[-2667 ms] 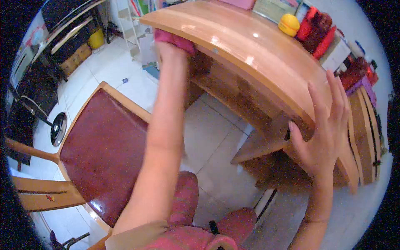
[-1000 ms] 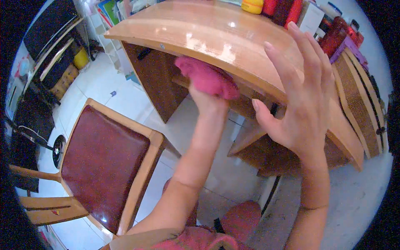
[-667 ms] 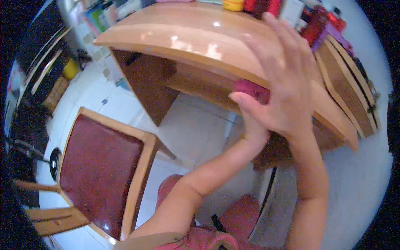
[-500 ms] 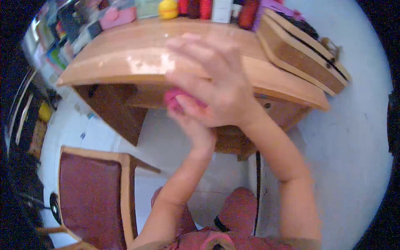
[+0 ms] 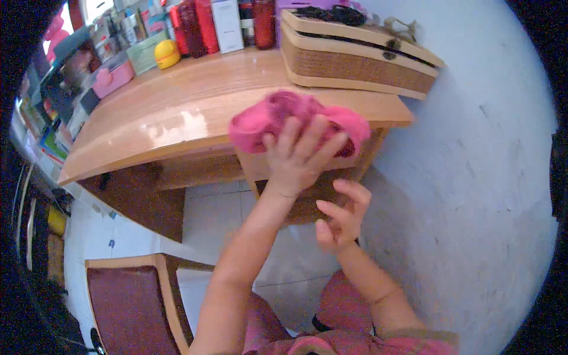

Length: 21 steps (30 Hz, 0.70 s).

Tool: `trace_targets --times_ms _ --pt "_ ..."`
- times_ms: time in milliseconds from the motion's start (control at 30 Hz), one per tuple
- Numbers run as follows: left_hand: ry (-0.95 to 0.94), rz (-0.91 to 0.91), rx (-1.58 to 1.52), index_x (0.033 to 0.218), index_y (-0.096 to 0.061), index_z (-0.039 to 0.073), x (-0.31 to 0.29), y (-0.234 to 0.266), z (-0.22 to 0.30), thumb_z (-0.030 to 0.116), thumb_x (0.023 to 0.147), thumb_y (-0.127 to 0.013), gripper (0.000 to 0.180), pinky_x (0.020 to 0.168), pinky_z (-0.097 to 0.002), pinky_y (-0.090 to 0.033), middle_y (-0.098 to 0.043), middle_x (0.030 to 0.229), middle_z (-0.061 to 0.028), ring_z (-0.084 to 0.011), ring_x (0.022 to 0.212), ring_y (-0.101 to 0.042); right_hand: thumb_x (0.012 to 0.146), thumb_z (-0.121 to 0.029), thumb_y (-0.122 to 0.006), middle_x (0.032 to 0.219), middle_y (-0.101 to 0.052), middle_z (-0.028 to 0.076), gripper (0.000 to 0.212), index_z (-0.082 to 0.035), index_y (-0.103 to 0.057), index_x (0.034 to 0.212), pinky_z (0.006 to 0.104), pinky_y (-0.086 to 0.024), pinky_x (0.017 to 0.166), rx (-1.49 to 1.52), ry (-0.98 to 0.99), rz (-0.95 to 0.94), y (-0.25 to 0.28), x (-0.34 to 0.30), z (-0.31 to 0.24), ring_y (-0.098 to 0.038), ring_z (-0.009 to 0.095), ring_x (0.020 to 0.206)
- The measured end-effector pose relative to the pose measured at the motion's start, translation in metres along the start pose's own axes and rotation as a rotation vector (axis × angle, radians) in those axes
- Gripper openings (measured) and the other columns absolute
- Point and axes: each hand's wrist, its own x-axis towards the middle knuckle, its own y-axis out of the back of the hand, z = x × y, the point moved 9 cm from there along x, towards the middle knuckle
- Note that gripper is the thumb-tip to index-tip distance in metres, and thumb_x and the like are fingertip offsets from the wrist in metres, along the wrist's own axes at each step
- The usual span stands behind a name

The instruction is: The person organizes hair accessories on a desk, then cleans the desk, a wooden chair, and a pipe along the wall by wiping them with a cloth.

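A bunched pink cloth [image 5: 251, 125] with darker folds lies over, or hangs just in front of, the front edge of the wooden desk [image 5: 207, 94]. Against it rests my left hand [image 5: 296, 163], back up, with the fingers spread across the fabric; whether the cloth is pressed on the desk, I cannot tell. My right hand [image 5: 346, 219] is lower and to the right, apart from the cloth. Its fingers are bent and separated, and nothing is in them.
On the desk's right end sits a woven box [image 5: 361, 62] with a pale frame. Red bottles [image 5: 189, 26], a white carton [image 5: 228, 26], a yellow duck-like item [image 5: 167, 54] and a pink container [image 5: 112, 78] line the back. A chair [image 5: 127, 307] stands at lower left.
My hands were together around a small pink bundle; now they are apart and the cloth is spread wider under my left hand. My right hand has dropped, and the view has shifted right.
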Motion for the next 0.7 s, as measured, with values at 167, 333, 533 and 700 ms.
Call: trace_targets --times_ms 167,333,533,700 --pt "-0.224 -0.547 -0.289 0.138 -0.043 0.031 -0.007 -0.079 0.093 0.023 0.082 -0.051 0.057 0.093 -0.0339 -0.043 -0.044 0.138 0.0043 -0.0170 0.124 -0.043 0.077 -0.018 -0.056 0.119 -0.047 0.021 0.027 -0.004 -0.062 0.100 0.0452 -0.034 0.097 -0.112 -0.194 0.021 0.038 -0.039 0.040 -0.043 0.034 0.112" --pt "-0.207 -0.445 -0.104 0.132 -0.050 0.031 -0.023 -0.067 0.077 0.028 0.074 -0.055 0.059 0.064 -0.0368 -0.046 -0.059 0.100 0.0056 -0.0155 0.089 -0.056 0.080 -0.010 -0.056 0.121 -0.047 0.018 0.026 -0.001 -0.060 0.104 0.0414 -0.034 0.099 -0.316 -0.393 0.087 0.066 -0.051 0.088 -0.045 0.031 0.114" --pt "-0.208 -0.841 -0.153 0.121 -0.059 0.020 -0.163 -0.035 0.046 0.018 0.074 -0.056 0.047 0.078 -0.0330 -0.050 -0.061 0.108 0.0014 -0.0219 0.089 -0.057 0.089 -0.016 -0.057 0.130 -0.046 0.007 0.026 -0.010 -0.059 0.115 0.0294 -0.040 0.094 0.029 -1.058 -0.226 0.026 -0.211 0.159 -0.045 0.021 0.118" --pt "0.308 -0.796 -0.502 0.124 -0.054 0.010 -0.194 -0.007 0.046 0.010 0.073 -0.063 0.052 0.091 -0.0371 -0.046 -0.055 0.124 -0.0090 -0.0304 0.107 -0.054 0.092 -0.027 -0.057 0.140 -0.040 0.003 0.055 -0.015 -0.034 0.141 0.0306 -0.038 0.098 1.045 -1.828 0.039 -0.036 -0.235 0.098 -0.042 0.017 0.125"
